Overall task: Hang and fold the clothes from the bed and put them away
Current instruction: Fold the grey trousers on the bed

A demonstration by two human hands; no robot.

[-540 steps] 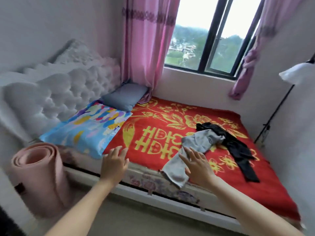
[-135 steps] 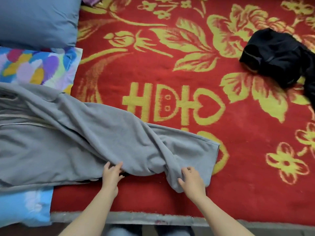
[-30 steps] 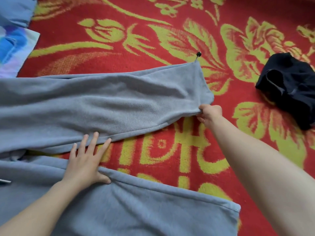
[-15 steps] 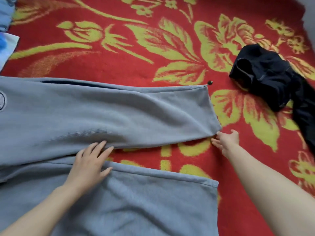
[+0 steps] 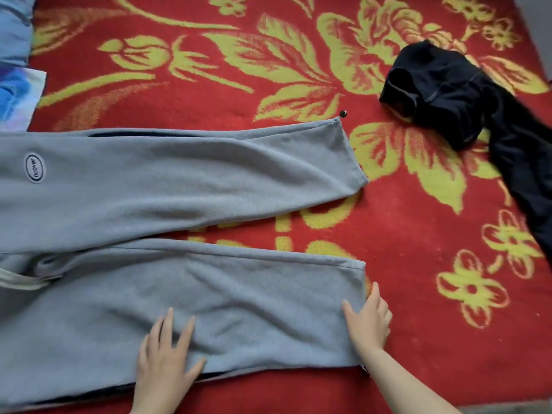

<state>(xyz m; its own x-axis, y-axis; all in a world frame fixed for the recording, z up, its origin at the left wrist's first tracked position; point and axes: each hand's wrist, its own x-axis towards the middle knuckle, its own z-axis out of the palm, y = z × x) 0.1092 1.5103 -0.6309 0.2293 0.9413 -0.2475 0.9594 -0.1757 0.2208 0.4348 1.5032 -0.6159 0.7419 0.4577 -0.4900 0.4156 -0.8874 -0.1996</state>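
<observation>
Right hand (image 5: 369,319) had dropped from the far hem to the near hem of grey fleece trousers (image 5: 179,180) lying left-to-right on the red bed blanket (image 5: 418,234), left hand (image 5: 162,363) mid-leg, both flat and gripping nothing.

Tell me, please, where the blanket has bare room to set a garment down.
Bare red blanket: the wide band beyond the grey trousers, between the pillows and the black garment; and the near right, past the trouser hems. The wedge between the legs would pass only a hand. The left side is crowded with trousers.
</observation>
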